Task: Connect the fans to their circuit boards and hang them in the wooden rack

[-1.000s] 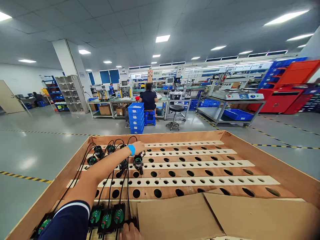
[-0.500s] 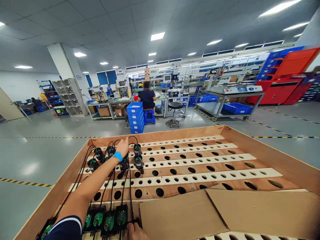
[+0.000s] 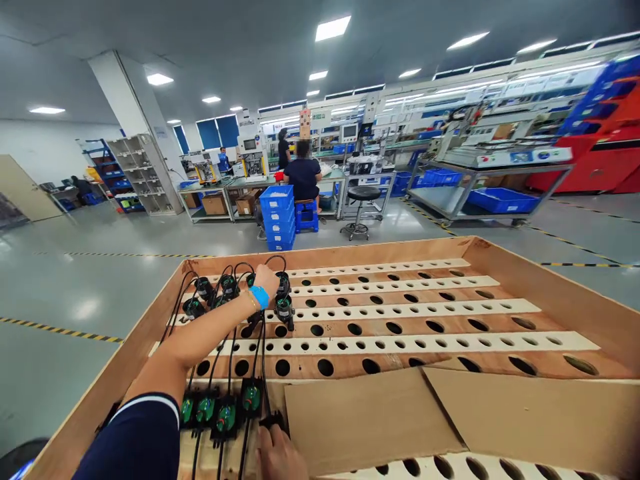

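Note:
My left hand (image 3: 267,281), with a blue wristband, reaches to the far left part of the wooden crate (image 3: 380,252). Its fingers curl down beside a black round unit (image 3: 283,285); what they grip is hidden. A second such unit (image 3: 285,311) stands just nearer, with several more to the left, some behind my arm. At the bottom, my right hand (image 3: 281,455) closes on a black housing (image 3: 273,421), which has a black cable (image 3: 265,367) running up from it. Several black housings with green insides (image 3: 227,416) lie to its left.
Brown cardboard sheets (image 3: 360,420) cover the crate's near right part. White strips with holes (image 3: 400,311) cross the crate. Beyond it are stacked blue bins (image 3: 278,217), a seated person (image 3: 303,175), a black stool (image 3: 363,194) and a wheeled cart (image 3: 453,207).
My left hand has moved right, up to the round unit at the right end of its row. My right hand stays at the black housing. The view has tilted down and turned slightly left.

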Motion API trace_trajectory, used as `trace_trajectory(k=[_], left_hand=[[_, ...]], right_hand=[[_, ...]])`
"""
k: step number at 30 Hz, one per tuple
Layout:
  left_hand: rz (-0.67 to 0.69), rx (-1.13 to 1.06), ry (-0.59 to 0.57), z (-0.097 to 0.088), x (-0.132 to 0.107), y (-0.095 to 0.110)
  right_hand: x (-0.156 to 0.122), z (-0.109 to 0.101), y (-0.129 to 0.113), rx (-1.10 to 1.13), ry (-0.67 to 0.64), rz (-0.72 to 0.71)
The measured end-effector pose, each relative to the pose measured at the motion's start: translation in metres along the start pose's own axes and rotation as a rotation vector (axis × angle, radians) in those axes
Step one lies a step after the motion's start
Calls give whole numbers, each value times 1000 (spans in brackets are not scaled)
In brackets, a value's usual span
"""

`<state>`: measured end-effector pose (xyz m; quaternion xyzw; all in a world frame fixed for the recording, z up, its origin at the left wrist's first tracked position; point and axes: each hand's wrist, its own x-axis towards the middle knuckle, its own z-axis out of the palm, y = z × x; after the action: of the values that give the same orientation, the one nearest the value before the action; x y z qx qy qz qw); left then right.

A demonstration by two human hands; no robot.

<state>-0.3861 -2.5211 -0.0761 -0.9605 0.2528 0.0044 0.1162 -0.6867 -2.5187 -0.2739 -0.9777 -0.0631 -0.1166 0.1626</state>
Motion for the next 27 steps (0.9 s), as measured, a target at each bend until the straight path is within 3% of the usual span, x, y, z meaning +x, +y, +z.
trace_trajectory(k=[3, 6, 9, 11, 14, 19, 22, 24, 27], left_hand=[[195, 8, -158, 6, -77, -2], [358, -54, -355, 31, -162, -3], [307, -230, -305, 58, -226, 0], [215, -344, -256, 71, -249, 2], [155, -420, -225, 79, -257, 3], [169, -379, -246, 78, -244, 4], [194, -341, -242, 77, -241, 3], [212, -338, -242, 78, -240, 1], [278, -332, -240, 81, -233, -4]], right_hand=[[-1, -19, 6, 111, -132, -13], [5, -49, 6, 214, -315, 107], [14, -78, 0, 293, -448, 190], [21, -90, -6, 323, -460, 213], [35, -96, -14, 330, -418, 256], [48, -94, -9, 315, -362, 260], [37, -91, 2, 345, -301, 215], [22, -86, 7, 343, -195, 157], [-3, -71, 3, 266, -13, -73]])
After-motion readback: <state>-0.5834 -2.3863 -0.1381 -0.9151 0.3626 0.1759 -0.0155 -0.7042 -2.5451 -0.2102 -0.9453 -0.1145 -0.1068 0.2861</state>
